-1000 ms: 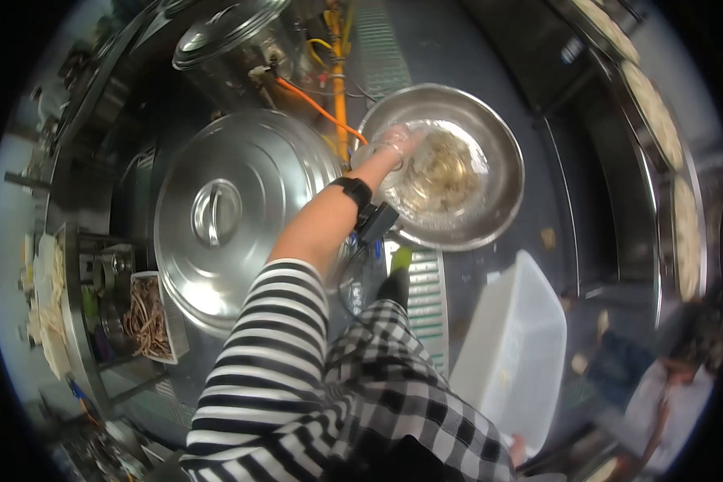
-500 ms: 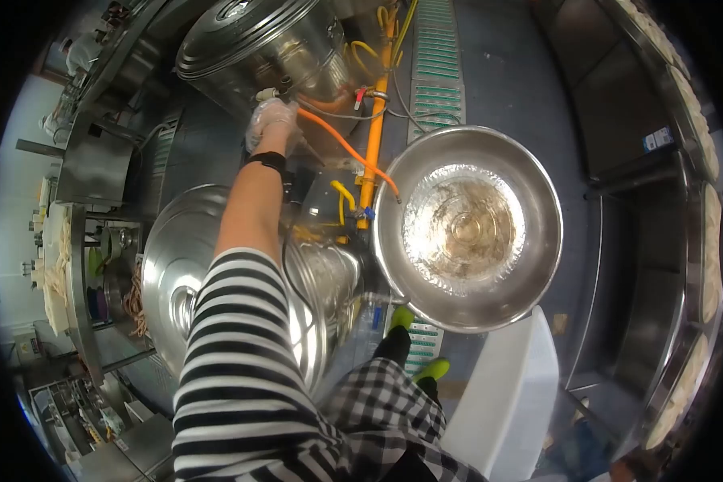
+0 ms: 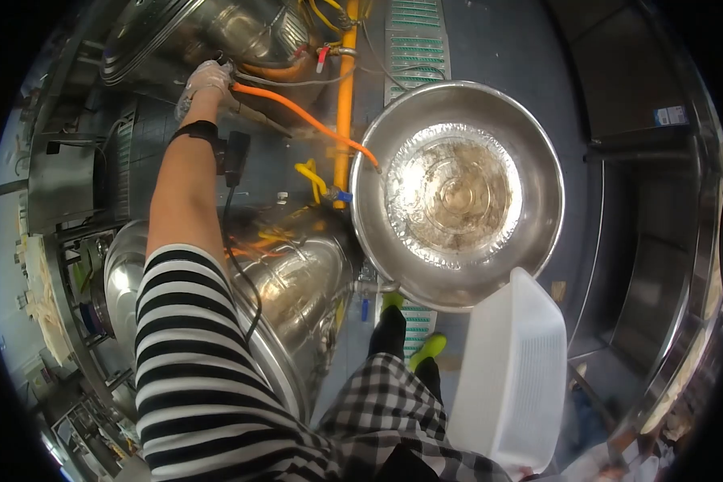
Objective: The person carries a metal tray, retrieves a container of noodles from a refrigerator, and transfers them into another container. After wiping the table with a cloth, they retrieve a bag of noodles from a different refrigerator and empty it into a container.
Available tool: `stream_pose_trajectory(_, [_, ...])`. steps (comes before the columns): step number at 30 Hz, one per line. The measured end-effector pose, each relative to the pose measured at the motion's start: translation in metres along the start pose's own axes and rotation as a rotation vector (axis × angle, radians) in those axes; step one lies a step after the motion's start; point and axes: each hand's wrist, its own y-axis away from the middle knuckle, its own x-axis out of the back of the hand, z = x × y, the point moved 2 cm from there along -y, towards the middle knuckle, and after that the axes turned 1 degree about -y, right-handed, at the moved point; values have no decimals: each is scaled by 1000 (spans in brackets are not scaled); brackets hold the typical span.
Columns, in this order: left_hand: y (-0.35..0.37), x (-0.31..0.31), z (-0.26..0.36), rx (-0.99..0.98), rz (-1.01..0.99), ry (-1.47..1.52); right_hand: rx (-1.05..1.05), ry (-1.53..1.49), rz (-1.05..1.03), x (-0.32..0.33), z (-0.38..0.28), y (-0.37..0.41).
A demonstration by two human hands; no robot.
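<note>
From where I stand, the left hand, in a clear glove, is at the foot of a big steel pot, its fingers bent over the fittings there. They hide what is underneath, so I can't tell whether its grip is closed on anything.

An orange hose runs out from beside that hand, crosses an orange pipe, and ends just inside the left edge of a wide steel basin. The basin sits low, its shiny bottom marked with brown. Its left rim comes up close to the pipe, leaving little room there, while beyond its upper right rim lies a generous stretch of dark floor, reaching across to the steel shelving. A drain grate leads away behind it.

On the near side it is tighter: the top corner of a white plastic bin overlaps the basin's lower rim as I see it. A little of the right hand shows by the bin's bottom edge, too little to tell how firm its grip is. Green shoes stand just below the basin, beside another steel pot.
</note>
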Motion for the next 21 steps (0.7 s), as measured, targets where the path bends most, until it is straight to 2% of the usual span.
stream_pose_trajectory(2, [-11,-9,-3,24,8,24,-903,-396,-20,6,-11,-8])
stream_pose_trajectory(3, [0,1,-1,-38,20,-45,-908,-398,-28,8,-16,-15])
stream_pose_trajectory(5, [10,15,5,-105,32,-113,-824,-273,148,15,-20,-27])
stream_pose_trajectory(6, [11,20,5,3,4,6,-828,-275,145,18,-17,-34])
stream_pose_trajectory(7, [12,22,4,113,-23,125,-569,-20,72,24,-17,-44])
stream_pose_trajectory(8, [12,21,4,111,-24,124,-303,228,-1,28,-20,-54])
stream_pose_trajectory(9, [13,20,4,59,-10,58,-307,227,-3,38,-24,-67])
stream_pose_trajectory(11, [11,19,4,5,4,-5,-991,-250,-142,49,-25,-79])
stream_pose_trajectory(14, [13,24,5,99,15,126,-1081,-279,-60,36,-23,-61])
stream_pose_trajectory(17, [23,33,12,107,-28,103,-1150,-393,-109,32,-19,-60])
stream_pose_trajectory(18, [14,26,9,196,21,164,-1151,-392,-109,24,-13,-48])
stream_pose_trajectory(19, [8,22,8,284,71,226,-983,-437,-18,16,-9,-38])
stream_pose_trajectory(20, [15,28,11,284,71,228,-811,-478,71,14,-7,-37])
stream_pose_trajectory(21, [26,37,16,249,38,151,-824,-487,69,14,-3,-33])
